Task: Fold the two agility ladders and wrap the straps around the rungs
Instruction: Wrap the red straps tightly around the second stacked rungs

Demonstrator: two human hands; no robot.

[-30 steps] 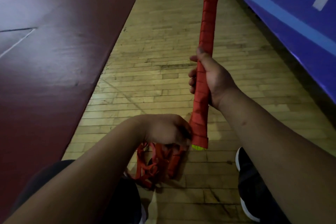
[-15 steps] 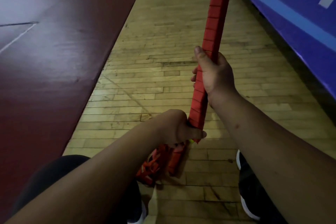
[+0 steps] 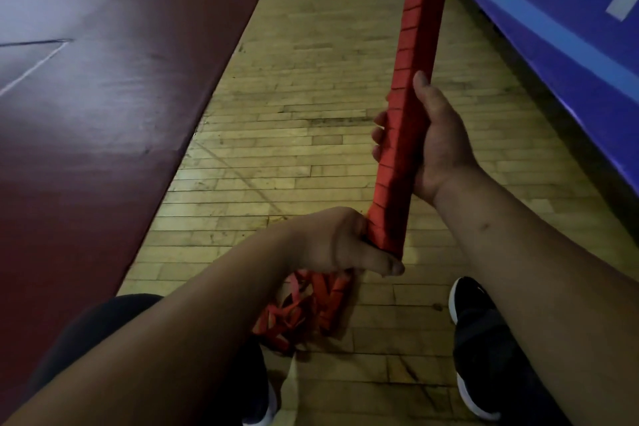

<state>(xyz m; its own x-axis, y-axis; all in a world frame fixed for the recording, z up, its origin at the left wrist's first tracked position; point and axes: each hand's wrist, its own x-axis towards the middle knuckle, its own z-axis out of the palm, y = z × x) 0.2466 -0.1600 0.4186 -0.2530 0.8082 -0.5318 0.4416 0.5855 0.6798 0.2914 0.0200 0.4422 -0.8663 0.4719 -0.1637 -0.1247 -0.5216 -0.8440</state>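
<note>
A: Where is the ladder?

B: It is folded into a long red bundle [image 3: 411,86], bound turn upon turn with strap. It stands nearly upright above the wooden floor [image 3: 311,121], its top leaning a little to the right and running out of the upper edge of the view.

A: And the hands?

B: Both hold it. The right hand [image 3: 437,145] is closed round the bundle's middle, thumb laid upward along it, fingertips showing on its left side. The left hand [image 3: 340,245] grips the bundle's lower end, fingers curled round it, the thumb stretched across just beneath the end.

A: Is any strap free?

B: Yes, loose straps [image 3: 304,311] lie in a tangled red heap on the floor, below the bundle's lower end and under the left hand. I cannot tell whether they join the bundle.

A: What else is around it?

B: Left of the bundle, a maroon mat [image 3: 103,86] covers the floor. Right of it stands a blue wall pad [image 3: 553,31] with white lettering. Below the bundle, a dark right shoe [image 3: 484,339] with a white sole, and the left shoe [image 3: 262,401], partly hidden by the forearm.
</note>
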